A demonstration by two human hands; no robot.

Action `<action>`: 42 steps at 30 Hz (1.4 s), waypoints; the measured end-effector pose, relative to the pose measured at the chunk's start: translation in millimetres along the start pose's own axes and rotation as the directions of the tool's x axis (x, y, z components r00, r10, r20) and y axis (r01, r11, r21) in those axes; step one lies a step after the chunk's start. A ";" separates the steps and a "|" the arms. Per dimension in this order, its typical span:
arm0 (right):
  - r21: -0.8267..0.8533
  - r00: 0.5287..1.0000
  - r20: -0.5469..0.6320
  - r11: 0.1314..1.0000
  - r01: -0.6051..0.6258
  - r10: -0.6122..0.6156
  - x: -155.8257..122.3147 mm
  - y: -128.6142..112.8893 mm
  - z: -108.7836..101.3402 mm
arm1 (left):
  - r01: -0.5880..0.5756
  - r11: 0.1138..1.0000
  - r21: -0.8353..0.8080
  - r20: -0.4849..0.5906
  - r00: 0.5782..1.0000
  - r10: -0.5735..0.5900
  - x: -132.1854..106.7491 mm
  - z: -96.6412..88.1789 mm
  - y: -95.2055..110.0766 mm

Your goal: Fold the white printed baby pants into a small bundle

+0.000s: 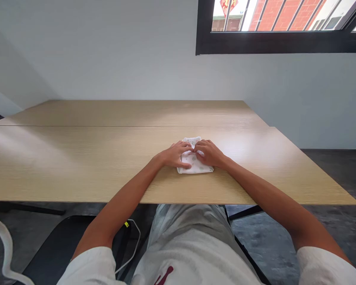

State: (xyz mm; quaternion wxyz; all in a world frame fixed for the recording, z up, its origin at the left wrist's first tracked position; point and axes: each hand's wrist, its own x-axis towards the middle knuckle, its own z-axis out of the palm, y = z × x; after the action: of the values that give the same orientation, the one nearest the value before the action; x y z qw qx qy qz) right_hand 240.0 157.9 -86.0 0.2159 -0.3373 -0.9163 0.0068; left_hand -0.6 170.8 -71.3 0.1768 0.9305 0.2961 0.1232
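Note:
A small folded white cloth (pixel 195 168) with a faint scattered print lies on the wooden table (pixel 85 158) near its front edge. My left hand (pixel 179 153) rests on the left part of the cloth, its fingers stretched to the right and the thumb apart, lower down. From the other side, my right hand (pixel 207 153) lies over the right part, fingers slightly bent and the thumb spread away from them. The fingertips of both hands come close together or touch over the cloth's middle. Parts of the cloth are hidden beneath the hands.
The table's right edge slants away towards a grey floor (pixel 338 174). Behind the table stands a pale wall (pixel 121 51) with a dark-framed barred window (pixel 273 41). A black chair (pixel 59 245), a white cable (pixel 138 241) and a thick white curved tube (pixel 7 245) are at the lower left.

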 end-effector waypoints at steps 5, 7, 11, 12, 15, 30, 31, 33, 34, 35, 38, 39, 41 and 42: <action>0.102 0.993 -0.059 0.989 0.109 -0.103 0.7 -3.7 -2.7 | 0.066 0.996 0.059 0.086 0.994 -0.071 -2.0 1.8 6.3; 0.130 0.991 -0.065 0.984 0.125 -0.118 0.8 -3.4 -4.4 | 0.080 0.993 0.082 0.124 0.988 -0.090 -2.8 1.4 7.8; 0.171 0.991 -0.052 0.977 0.130 -0.123 0.7 -1.8 -4.8 | 0.059 0.997 0.052 0.206 0.976 -0.068 -4.8 -2.3 1.6; 0.176 0.992 -0.049 0.977 0.122 -0.115 0.6 -1.1 -4.4 | 0.046 0.998 0.032 0.214 0.976 -0.052 -5.3 -3.7 -1.4; 0.189 0.996 -0.038 0.978 0.086 -0.080 -0.3 2.2 -3.2 | -0.004 0.998 -0.062 0.175 0.984 0.015 -6.8 -8.7 -9.1; 0.689 0.988 0.146 0.721 -0.070 -0.043 -5.8 42.3 -10.8 | 0.177 0.625 -0.760 -0.153 0.886 -0.437 7.3 -5.4 -7.7; 0.718 0.985 0.166 0.690 -0.093 -0.040 -6.9 42.9 -10.5 | 0.191 0.595 -0.781 -0.159 0.860 -0.485 8.4 -3.4 -7.6; 0.756 0.981 0.187 0.644 -0.115 -0.045 -7.7 41.9 -8.4 | 0.203 0.560 -0.803 -0.162 0.830 -0.533 10.0 0.2 -7.3; 0.766 0.981 0.191 0.631 -0.123 -0.040 -7.4 40.5 -6.8 | 0.204 0.554 -0.807 -0.161 0.827 -0.538 10.4 1.5 -7.1; 0.770 0.982 0.187 0.623 -0.134 -0.019 -6.7 38.9 -5.0 | 0.204 0.549 -0.811 -0.160 0.824 -0.543 10.7 2.5 -6.9; 0.772 0.982 0.167 0.607 -0.188 0.092 -4.3 34.7 0.6 | 0.205 0.533 -0.821 -0.158 0.815 -0.557 10.7 3.5 -6.2; 0.772 0.978 0.163 0.600 -0.209 0.131 -3.7 34.1 2.3 | 0.205 0.527 -0.825 -0.160 0.810 -0.565 10.5 3.4 -5.9; 0.768 0.965 0.158 0.588 -0.254 0.209 -3.3 34.1 5.1 | 0.201 0.514 -0.834 -0.162 0.800 -0.577 9.7 2.8 -5.1; 0.762 0.955 0.154 0.585 -0.277 0.252 -3.4 34.5 6.2 | 0.196 0.505 -0.841 -0.159 0.802 -0.576 9.1 2.5 -4.8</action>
State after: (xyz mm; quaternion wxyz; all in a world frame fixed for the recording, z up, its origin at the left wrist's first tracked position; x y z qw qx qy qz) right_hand 261.1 183.3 -98.4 0.3232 -0.3436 -0.7657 0.4372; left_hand 5.0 179.2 -74.4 0.5238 0.6093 0.4464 0.3938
